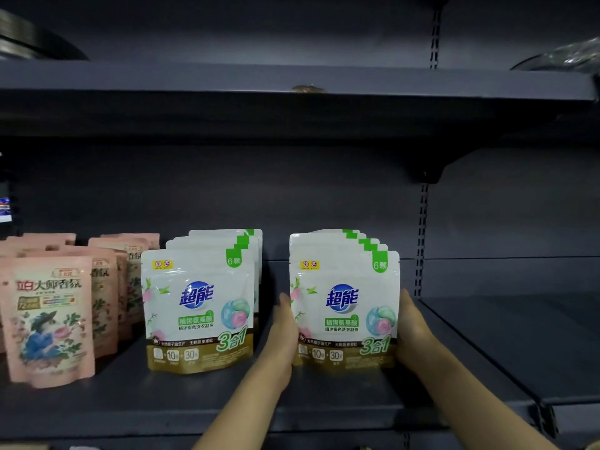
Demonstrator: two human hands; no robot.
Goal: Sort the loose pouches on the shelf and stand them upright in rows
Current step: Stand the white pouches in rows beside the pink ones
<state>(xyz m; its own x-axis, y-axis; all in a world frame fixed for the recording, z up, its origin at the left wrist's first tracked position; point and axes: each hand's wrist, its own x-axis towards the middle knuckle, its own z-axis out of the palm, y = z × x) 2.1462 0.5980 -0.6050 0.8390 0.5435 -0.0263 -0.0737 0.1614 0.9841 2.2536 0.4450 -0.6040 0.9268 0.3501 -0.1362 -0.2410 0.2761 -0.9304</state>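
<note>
Two rows of white-and-green detergent pouches stand upright on the dark shelf [181,404]. The right row [344,306] holds several pouches, one behind another. My left hand [284,336] presses flat against its left side and my right hand [410,329] against its right side, so the row is squeezed between both palms. The left white row [198,306] stands free, a hand's width away. Further left, pink flowered pouches [48,319] stand upright in rows.
An upper shelf [292,92] overhangs the work level. To the right, past a slotted upright [422,241], lies a bare adjoining shelf [519,336]. A small blue-and-white item [5,209] shows at the far left edge.
</note>
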